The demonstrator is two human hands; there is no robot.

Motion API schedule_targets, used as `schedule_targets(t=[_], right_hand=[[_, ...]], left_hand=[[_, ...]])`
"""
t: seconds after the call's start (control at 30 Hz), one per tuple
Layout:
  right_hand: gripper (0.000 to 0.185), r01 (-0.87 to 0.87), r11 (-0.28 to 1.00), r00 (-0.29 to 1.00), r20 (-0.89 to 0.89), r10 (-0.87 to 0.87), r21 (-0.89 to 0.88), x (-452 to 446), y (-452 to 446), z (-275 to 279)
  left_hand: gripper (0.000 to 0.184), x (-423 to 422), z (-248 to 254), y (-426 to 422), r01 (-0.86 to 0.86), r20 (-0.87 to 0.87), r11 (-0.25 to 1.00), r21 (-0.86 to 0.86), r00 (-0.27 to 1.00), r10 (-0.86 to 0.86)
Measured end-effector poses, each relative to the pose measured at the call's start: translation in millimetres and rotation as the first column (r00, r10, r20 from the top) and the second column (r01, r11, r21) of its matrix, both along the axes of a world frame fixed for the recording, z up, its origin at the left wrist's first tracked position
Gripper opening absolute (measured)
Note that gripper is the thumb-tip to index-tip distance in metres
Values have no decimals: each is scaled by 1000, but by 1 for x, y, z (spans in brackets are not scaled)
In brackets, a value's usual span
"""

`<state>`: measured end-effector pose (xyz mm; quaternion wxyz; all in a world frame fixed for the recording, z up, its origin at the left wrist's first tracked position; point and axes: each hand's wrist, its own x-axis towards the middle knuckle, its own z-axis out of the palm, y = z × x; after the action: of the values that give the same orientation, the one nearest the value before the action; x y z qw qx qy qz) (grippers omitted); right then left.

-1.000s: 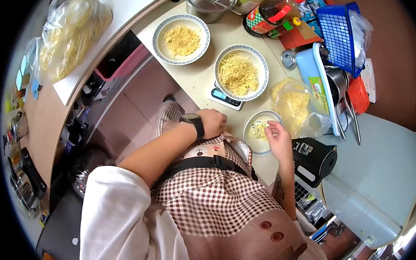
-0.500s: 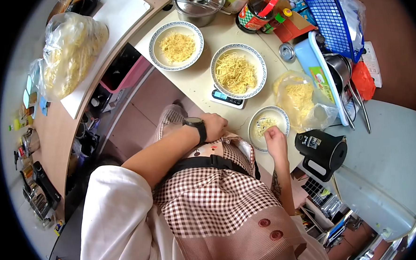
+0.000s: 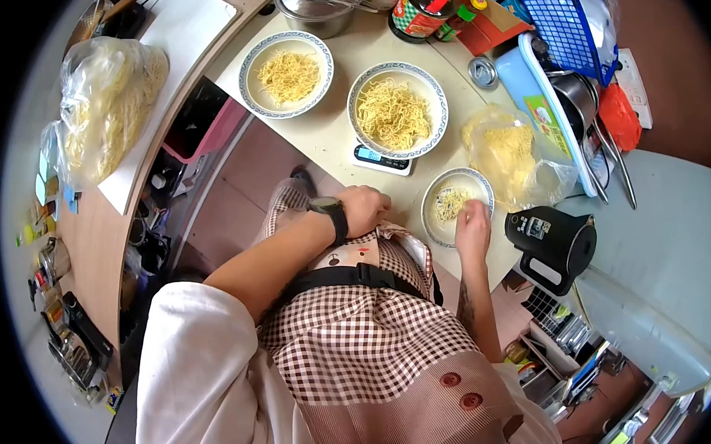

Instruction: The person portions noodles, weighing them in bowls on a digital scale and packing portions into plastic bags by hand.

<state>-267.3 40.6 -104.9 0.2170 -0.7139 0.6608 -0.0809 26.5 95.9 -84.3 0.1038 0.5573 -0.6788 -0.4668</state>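
My right hand (image 3: 473,228) is over the right side of a small patterned bowl (image 3: 432,228), its fingers pinched together; what they hold, if anything, is too small to make out. Short noodle bits (image 3: 451,202) lie in that bowl. My left hand (image 3: 364,211), with a black watch at its wrist, is curled closed against my apron by the table edge; its fingertips are hidden. Ahead of it, a larger bowl (image 3: 439,129) holding yellow noodles (image 3: 394,115) stands on a digital scale (image 3: 382,161). Another bowl of noodles (image 3: 248,95) is to its left.
An opened plastic bag of noodles (image 3: 509,154) lies right of the scale, near a black kettle (image 3: 551,248). A lidded pot (image 3: 320,13) and a sauce bottle (image 3: 421,9) stand behind. A blue basket (image 3: 562,18) is at far right; a full noodle bag (image 3: 109,114) at left.
The view has shifted slightly. My right hand has moved from the middle of the small bowl toward its right side, fingers still pinched. My left hand stays at the apron.
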Motion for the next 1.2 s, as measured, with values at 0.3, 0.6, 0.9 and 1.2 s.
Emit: schedule_targets(t=[0.3,0.6,0.9,1.2], right_hand=[[24,-51,960,984,178,2,275,-1,-32,9],[22,-79,942,648,735,-200,326,93,-83,121],[39,-248,939,820,568,71,240,127,-99,92],[29,-352,928,855,447,265,124,62,-59,122]], left_hand=[[23,-12,-1,-3,54,6,999,-5,999,-54],[43,-36,-52,-19,177,187,982,68,964,-187],[29,-94,-74,-36,18,151,993,116,988,-36],[15,-11,-11,-5,-259,-130,957,-134,962,242]])
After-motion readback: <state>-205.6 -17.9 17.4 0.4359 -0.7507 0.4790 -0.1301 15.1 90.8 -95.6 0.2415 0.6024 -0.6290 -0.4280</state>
